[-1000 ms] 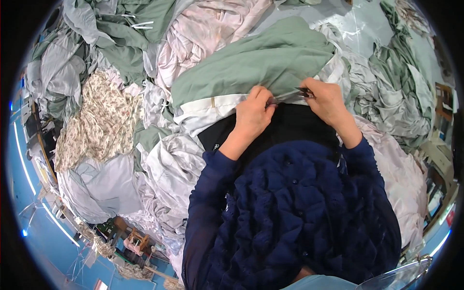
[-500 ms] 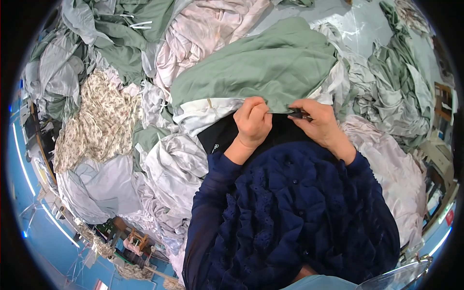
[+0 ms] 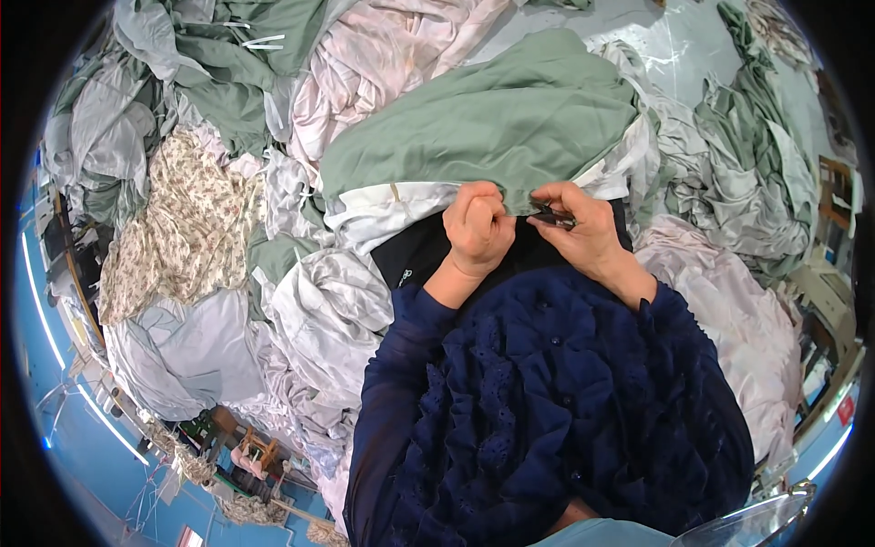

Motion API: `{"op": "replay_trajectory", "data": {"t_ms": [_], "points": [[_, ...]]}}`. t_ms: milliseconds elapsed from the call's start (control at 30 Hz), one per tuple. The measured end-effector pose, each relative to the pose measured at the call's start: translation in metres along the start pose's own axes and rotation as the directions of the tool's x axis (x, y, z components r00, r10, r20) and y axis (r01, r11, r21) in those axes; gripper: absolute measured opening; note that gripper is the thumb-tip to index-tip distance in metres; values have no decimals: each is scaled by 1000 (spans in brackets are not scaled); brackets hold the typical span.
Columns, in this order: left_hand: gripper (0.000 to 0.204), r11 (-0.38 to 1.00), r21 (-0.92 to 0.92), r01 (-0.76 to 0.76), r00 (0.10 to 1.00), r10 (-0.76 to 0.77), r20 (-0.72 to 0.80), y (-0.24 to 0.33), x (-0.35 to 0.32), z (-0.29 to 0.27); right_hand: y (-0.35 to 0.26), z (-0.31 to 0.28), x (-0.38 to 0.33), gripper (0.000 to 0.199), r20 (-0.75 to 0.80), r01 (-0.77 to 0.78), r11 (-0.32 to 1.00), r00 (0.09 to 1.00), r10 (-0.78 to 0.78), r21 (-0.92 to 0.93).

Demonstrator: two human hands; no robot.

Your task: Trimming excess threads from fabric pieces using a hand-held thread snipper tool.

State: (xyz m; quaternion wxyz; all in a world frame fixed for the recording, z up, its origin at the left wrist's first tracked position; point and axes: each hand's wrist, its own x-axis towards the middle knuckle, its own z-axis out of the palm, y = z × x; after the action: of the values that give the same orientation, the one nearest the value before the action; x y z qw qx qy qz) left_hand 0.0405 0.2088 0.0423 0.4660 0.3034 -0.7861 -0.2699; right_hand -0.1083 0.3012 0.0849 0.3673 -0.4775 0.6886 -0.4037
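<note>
A sage-green cloth piece (image 3: 483, 118) with a white underside (image 3: 387, 208) lies spread in front of me, its near edge at my hands. My left hand (image 3: 478, 230) is closed on that edge, fingers curled and pinching the fabric. In my right hand (image 3: 585, 228) is a small pair of dark thread snips (image 3: 552, 215), held between thumb and fingers with the tips at the cloth edge, close beside the left hand. The tips are too small to make out clearly. Black fabric (image 3: 428, 246) shows under both hands.
Heaps of cloth surround me: pale pink (image 3: 374, 73) at the back, floral print (image 3: 182, 219) and white (image 3: 328, 296) at left, green and white (image 3: 756, 155) at right, pale pink (image 3: 729, 328) near right. A grey tabletop (image 3: 647, 46) shows at the back.
My right hand has shifted slightly left with the snips, nearer the left hand. The left hand keeps its pinch on the green cloth, almost in place.
</note>
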Motion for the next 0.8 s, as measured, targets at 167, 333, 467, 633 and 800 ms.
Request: {"op": "replay_trajectory", "data": {"t_ms": [167,333,467,633,800], "points": [[32,999,-28,-27,999,26,-40,-1,4,2,-2,-1,1,30,-34,-3,1000,999,4,29],[33,999,-33,-6,999,5,-37,1,5,3,-3,0,2,25,76,-139,960,989,124,245],[32,998,-61,-5,1000,3,-28,0,4,4,-4,8,2,20,19,-100,964,995,98,248],[32,997,-75,-13,1000,15,21,-2,5,5,-2,5,6,11,76,-72,993,995,65,97],[31,994,-84,71,996,-67,55,-1,4,5,3,7,8,8,75,-172,954,985,158,247]]}}
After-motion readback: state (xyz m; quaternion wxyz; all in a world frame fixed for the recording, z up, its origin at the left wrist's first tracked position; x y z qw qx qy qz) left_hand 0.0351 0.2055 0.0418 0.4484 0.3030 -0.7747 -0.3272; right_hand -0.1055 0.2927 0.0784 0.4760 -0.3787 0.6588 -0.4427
